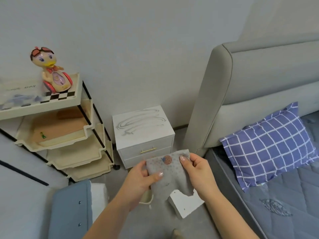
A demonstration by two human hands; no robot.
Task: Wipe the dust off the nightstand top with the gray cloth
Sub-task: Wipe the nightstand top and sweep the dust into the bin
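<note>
A small white nightstand (143,125) stands against the wall between a shelf cart and the bed; grey dust smears streak its top. In front of its drawers I hold the gray cloth (170,171), which has a small strawberry print near its upper edge. My left hand (141,176) pinches the cloth's left side with the thumb on top. My right hand (198,171) pinches its upper right corner. The cloth hangs in the air, below and nearer to me than the nightstand top, touching nothing else.
A cream tiered shelf cart (76,128) with a duck toy (54,71) on top stands left of the nightstand. The padded bed headboard (215,94) and a blue checked pillow (269,144) are right. A white block (185,203) and a blue panel (70,207) lie on the floor.
</note>
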